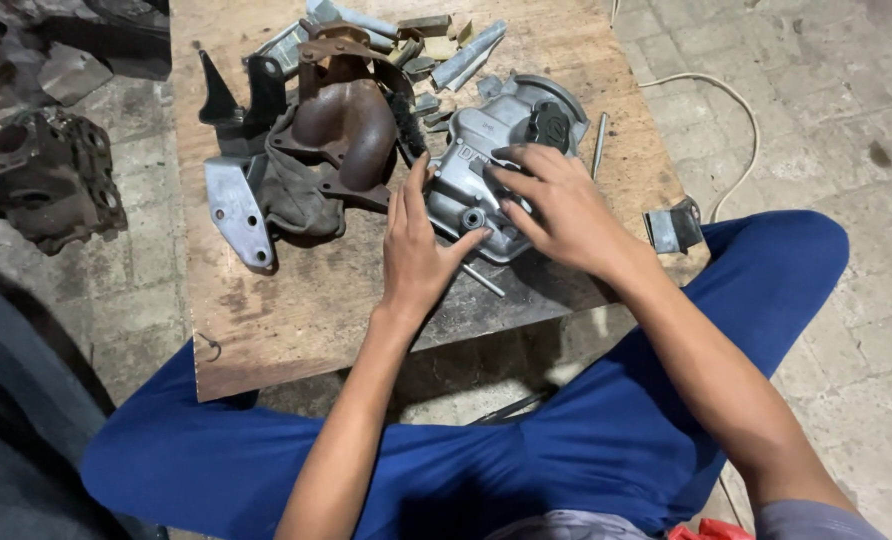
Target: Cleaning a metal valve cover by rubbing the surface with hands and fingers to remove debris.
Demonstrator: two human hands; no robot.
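Observation:
A grey cast-metal engine cover (481, 135) with a black round cap (549, 124) lies on a wooden board (296, 300). My left hand (416, 245) presses flat against the cover's near left edge, thumb hooked along its front. My right hand (556, 205) rests on top of the cover, fingers spread toward the left. Neither hand closes around it. A thin metal rod (484, 280) pokes out from under the cover near my left thumb.
A rusty brown manifold (346, 125) and grey brackets (236, 205) lie left of the cover. Several loose bolts and metal pieces (436, 50) sit at the board's far edge. A small bracket (674, 227) sits at the right edge. An engine block (36, 175) and a white cable (736, 110) lie on the floor.

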